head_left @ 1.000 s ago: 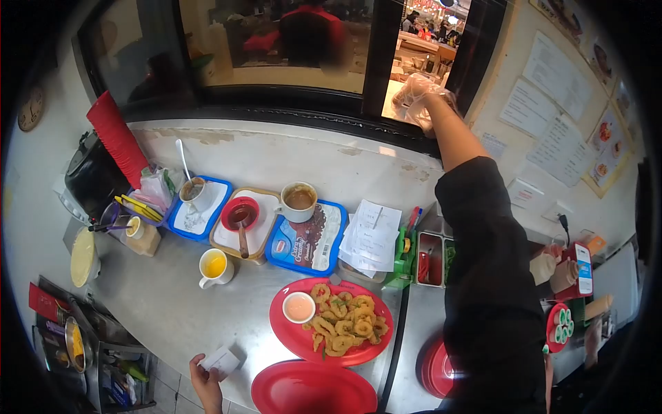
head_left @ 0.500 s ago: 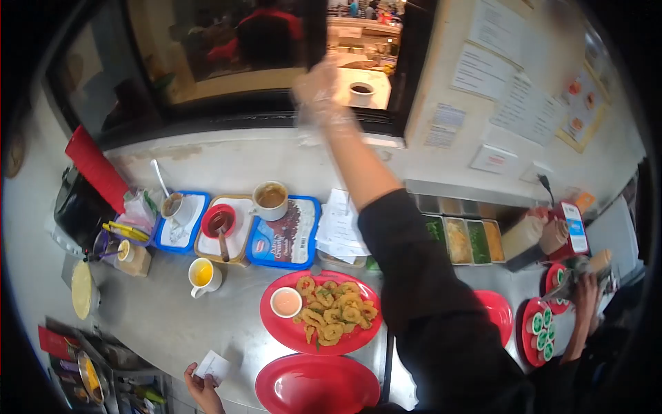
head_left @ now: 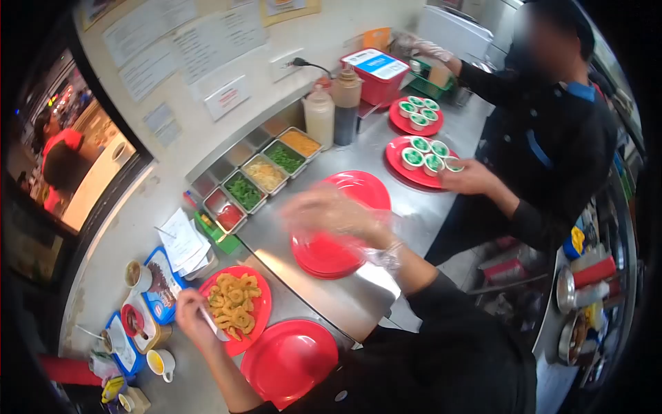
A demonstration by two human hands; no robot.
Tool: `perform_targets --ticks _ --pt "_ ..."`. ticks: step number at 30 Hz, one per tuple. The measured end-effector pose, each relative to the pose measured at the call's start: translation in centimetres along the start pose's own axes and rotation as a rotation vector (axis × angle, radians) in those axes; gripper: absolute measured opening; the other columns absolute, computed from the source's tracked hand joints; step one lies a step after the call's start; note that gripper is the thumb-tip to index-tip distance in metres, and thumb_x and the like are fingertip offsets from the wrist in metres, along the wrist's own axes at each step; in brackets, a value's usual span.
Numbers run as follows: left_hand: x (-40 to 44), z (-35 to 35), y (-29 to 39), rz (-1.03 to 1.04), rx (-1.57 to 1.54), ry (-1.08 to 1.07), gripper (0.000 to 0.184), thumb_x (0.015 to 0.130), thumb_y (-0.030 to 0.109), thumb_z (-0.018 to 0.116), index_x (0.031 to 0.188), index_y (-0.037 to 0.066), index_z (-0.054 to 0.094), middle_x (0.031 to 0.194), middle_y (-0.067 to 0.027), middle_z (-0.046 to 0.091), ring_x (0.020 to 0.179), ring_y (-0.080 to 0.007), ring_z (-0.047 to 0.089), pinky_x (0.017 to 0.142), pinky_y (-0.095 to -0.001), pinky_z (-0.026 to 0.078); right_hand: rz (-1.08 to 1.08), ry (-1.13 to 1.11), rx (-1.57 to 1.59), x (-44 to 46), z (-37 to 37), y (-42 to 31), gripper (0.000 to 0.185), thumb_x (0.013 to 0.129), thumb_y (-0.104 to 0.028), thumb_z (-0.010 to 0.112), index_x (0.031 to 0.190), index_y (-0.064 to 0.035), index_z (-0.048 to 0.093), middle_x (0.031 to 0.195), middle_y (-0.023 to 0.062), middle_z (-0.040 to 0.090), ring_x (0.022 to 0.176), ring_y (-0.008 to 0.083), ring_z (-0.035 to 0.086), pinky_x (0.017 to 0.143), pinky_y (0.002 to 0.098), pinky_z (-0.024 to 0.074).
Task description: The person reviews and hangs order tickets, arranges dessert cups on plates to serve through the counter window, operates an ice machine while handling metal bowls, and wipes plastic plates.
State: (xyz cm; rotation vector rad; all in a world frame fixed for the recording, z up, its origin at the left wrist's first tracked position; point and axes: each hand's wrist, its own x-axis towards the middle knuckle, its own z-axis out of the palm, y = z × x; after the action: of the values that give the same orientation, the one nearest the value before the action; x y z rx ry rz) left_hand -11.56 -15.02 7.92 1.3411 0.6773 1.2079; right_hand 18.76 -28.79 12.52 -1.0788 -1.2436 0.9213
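Observation:
My left hand (head_left: 196,319) is closed on a white paper slip (head_left: 212,321), seen nearly edge-on beside the red oval plate (head_left: 258,323) of fried rings (head_left: 234,301). Below and right of that plate lies a bare red plate (head_left: 289,357). My right hand (head_left: 338,217), in a clear plastic glove, is over the stacked red plates (head_left: 323,259) at the centre of the counter. Motion smears its fingers, so its grip cannot be read.
A co-worker (head_left: 545,131) stands at the right, one hand at a red plate (head_left: 414,174) of green-filled cups. Topping trays (head_left: 264,172) and squeeze bottles (head_left: 319,116) line the wall. Mugs (head_left: 161,363) and tubs are at lower left, below the window opening (head_left: 65,138).
The view has swung right. My right hand has come away from the window to above the red plates. My left hand, with the slip, has moved up beside the fried rings.

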Motion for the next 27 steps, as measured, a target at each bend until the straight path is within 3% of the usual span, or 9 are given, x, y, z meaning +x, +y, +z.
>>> perform_targets --ticks 2,6,9,13,14,16,19,23,27 --pt "-1.3 5.1 -0.8 -0.169 -0.061 -0.138 0.010 0.079 0.011 0.046 0.078 0.003 0.053 0.064 0.0006 0.043 0.056 -0.0058 0.039 0.049 -0.0198 0.028 0.107 0.332 0.263 -10.6 -7.0 4.1 0.051 0.080 -0.030 0.068 0.115 0.0046 0.053 0.097 0.0163 0.065 0.079 0.0220 0.066 0.072 0.0351 0.0549" --pt "-5.9 17.5 0.5 -0.323 0.015 -0.460 0.014 0.084 0.006 0.050 0.097 0.003 0.055 0.059 0.0063 0.043 0.050 -0.0015 0.035 0.045 -0.0177 0.026 0.258 1.199 0.430 -20.7 -19.8 15.0 0.036 0.087 -0.016 0.057 0.113 0.0058 0.046 0.100 0.0206 0.059 0.087 0.0342 0.062 0.076 0.0408 0.0526" --pt "-7.9 23.3 -0.7 -0.393 0.053 -0.651 0.019 0.085 0.003 0.055 0.104 0.006 0.056 0.071 0.0030 0.054 0.059 -0.0034 0.046 0.055 -0.0177 0.034 -0.046 1.355 0.687 -19.4 -24.3 18.1 0.027 0.089 -0.012 0.054 0.107 0.0052 0.045 0.095 0.0211 0.057 0.080 0.0314 0.063 0.066 0.0360 0.0550" --pt "-9.6 30.1 -3.0 -0.347 0.156 -0.815 0.021 0.086 0.005 0.056 0.106 0.004 0.055 0.076 -0.0005 0.057 0.066 -0.0062 0.051 0.062 -0.0210 0.040 0.132 1.680 0.574 -16.6 -26.7 16.6 0.035 0.086 -0.003 0.051 0.119 -0.0006 0.039 0.101 0.0140 0.055 0.079 0.0267 0.062 0.065 0.0346 0.0542" --pt "-9.6 31.7 -3.6 -0.331 0.188 -0.836 0.022 0.086 0.007 0.056 0.108 0.003 0.054 0.077 -0.0017 0.059 0.070 -0.0073 0.052 0.065 -0.0222 0.042 0.137 1.673 0.584 -16.1 -26.2 16.0 0.035 0.086 -0.003 0.051 0.119 -0.0006 0.039 0.101 0.0140 0.055 0.079 0.0267 0.062 0.065 0.0346 0.0542" --pt "-9.6 34.1 -6.0 -0.314 0.204 -0.840 0.024 0.087 0.007 0.056 0.110 0.003 0.054 0.080 -0.0023 0.060 0.074 -0.0079 0.053 0.069 -0.0230 0.042 -0.294 1.644 0.621 -15.7 -24.9 14.6 0.035 0.084 -0.007 0.056 0.116 -0.0050 0.042 0.102 0.0120 0.053 0.085 0.0233 0.057 0.065 0.0392 0.0523" --pt "-9.5 37.4 -10.1 -0.339 0.210 -0.836 0.033 0.088 0.013 0.057 0.119 0.002 0.052 0.091 -0.0048 0.065 0.084 -0.0116 0.056 0.079 -0.0266 0.044 -0.371 1.728 0.613 -16.7 -26.1 16.1 0.035 0.084 -0.004 0.054 0.116 -0.0079 0.040 0.105 0.0097 0.051 0.085 0.0209 0.056 0.063 0.0384 0.0529" --pt "-9.6 41.8 -16.4 -0.400 0.293 -0.745 0.049 0.089 0.026 0.058 0.126 -0.002 0.045 0.107 -0.0127 0.063 0.102 -0.0204 0.056 0.088 -0.0327 0.043 -0.044 1.726 0.368 -21.8 -26.0 15.8 0.051 0.085 -0.008 0.054 0.129 -0.0039 0.029 0.121 0.0160 0.042 0.096 0.0260 0.053 0.068 0.0397 0.0534" --pt "-10.1 44.0 -17.6 -0.727 0.066 -0.592 0.048 0.090 0.026 0.057 0.124 -0.005 0.045 0.113 -0.0138 0.060 0.103 -0.0199 0.056 0.087 -0.0302 0.043 -0.082 1.529 0.390 -26.6 -24.8 11.6 0.049 0.085 -0.009 0.056 0.128 -0.0016 0.032 0.117 0.0135 0.048 0.094 0.0227 0.056 0.069 0.0362 0.0532"
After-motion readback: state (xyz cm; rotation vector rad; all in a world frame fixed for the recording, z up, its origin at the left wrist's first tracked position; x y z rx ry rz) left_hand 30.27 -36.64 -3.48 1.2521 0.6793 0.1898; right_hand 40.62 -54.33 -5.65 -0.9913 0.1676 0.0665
